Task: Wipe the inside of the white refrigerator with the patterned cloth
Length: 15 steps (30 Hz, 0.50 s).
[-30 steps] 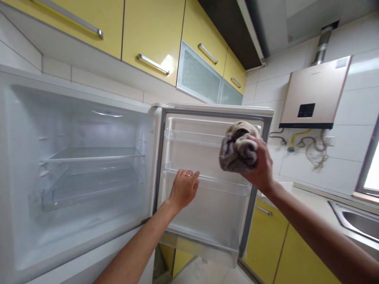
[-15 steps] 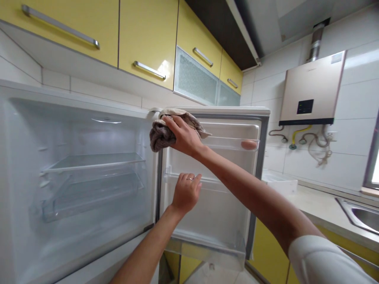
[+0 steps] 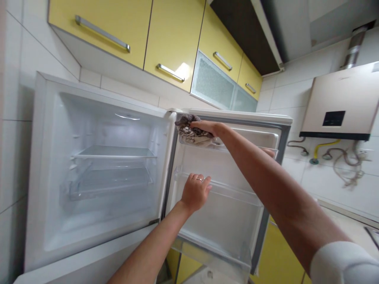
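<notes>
My right hand (image 3: 211, 127) grips a bunched brown-and-cream cloth (image 3: 191, 132) against the upper hinge-side corner of the open fridge door (image 3: 220, 215), by the top door shelf. Part of the cloth hangs over that shelf, and most of my fingers are hidden behind it. Lower down, my left hand (image 3: 195, 192), with a ring on one finger, has its fingers curled over the clear middle door shelf (image 3: 233, 193). A reddish-brown rounded object (image 3: 268, 152) sits in the top door shelf, partly covered by my right forearm.
The fridge compartment (image 3: 111, 217) stands open on the left, with a glass shelf (image 3: 115, 151) and a clear drawer below it. Yellow cabinets (image 3: 174, 35) hang above. A water heater (image 3: 340, 102) is on the right wall, over a counter (image 3: 334, 221).
My right hand has taken the cloth from the door's top edge down onto its inner upper corner. My left hand keeps its place on the middle shelf. The view has shifted left.
</notes>
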Each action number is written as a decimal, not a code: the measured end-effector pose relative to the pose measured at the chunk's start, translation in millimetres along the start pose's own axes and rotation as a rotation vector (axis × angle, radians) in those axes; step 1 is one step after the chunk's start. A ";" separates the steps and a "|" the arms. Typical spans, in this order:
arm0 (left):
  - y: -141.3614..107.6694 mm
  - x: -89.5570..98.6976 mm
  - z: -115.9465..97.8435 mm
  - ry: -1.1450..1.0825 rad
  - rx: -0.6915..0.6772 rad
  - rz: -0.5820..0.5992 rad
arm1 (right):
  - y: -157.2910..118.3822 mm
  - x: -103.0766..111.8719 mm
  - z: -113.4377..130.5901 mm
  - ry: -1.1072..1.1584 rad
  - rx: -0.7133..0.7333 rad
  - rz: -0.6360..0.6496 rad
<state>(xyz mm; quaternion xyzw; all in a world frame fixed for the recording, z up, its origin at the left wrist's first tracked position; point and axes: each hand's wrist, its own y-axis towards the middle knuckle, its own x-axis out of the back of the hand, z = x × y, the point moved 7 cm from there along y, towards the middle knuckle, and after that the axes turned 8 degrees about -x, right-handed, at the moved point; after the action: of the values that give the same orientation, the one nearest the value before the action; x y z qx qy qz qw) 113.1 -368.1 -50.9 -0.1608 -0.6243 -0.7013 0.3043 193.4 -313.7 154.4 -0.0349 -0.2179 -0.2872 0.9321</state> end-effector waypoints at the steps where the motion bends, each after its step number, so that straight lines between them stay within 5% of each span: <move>1: 0.4 -0.2 0.2 0.004 -0.001 0.002 | -3.7 3.1 -3.9 0.011 -0.032 -0.007; 11: -1.4 -5.9 2.1 0.026 -0.008 -0.012 | -40.7 85.1 -19.3 0.241 -0.102 -0.252; 15: -2.6 -6.8 1.8 0.040 -0.018 0.003 | -58.2 128.5 -11.5 0.284 0.162 -0.398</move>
<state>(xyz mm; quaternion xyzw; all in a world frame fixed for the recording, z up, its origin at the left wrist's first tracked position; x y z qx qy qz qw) 116.4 -364.7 -56.7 -0.1505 -0.6115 -0.7095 0.3163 261.0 -431.2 195.2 0.1241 -0.1096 -0.4484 0.8784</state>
